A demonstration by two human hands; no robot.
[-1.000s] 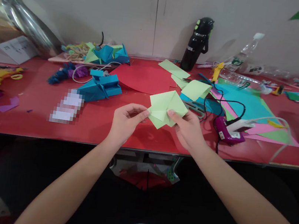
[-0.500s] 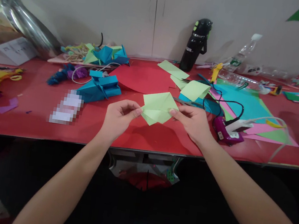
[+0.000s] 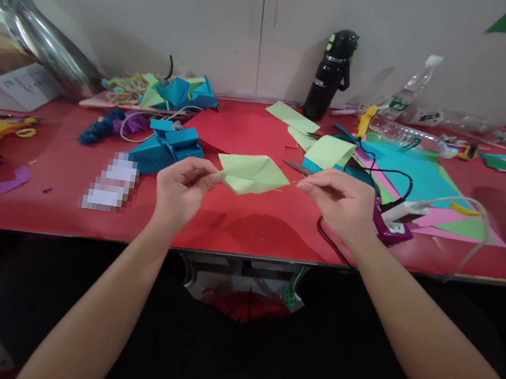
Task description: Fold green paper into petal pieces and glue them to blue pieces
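Note:
In the head view my left hand [image 3: 184, 189] pinches the left corner of a light green folded paper [image 3: 253, 173] between thumb and fingers. The paper is held above the red tabletop [image 3: 228, 230], its crease running across and its other corner pointing right. My right hand [image 3: 340, 206] is apart from the paper, a small gap to its right. Its thumb and fingers are drawn together, and nothing shows between them. Just behind that hand lie scissors [image 3: 295, 167], partly hidden by it. A light green sheet [image 3: 329, 153] lies beyond.
Blue folded paper pieces [image 3: 166, 148] lie left of my left hand. A purple power strip [image 3: 392, 230] with cables sits right of my right hand. A black bottle [image 3: 330, 77], clear plastic bottles [image 3: 408, 136] and a metal flask [image 3: 49, 45] are along the back.
My right hand has let go of the green paper and moved right. My left hand has shifted slightly left with the paper, which now looks flatter and more pointed.

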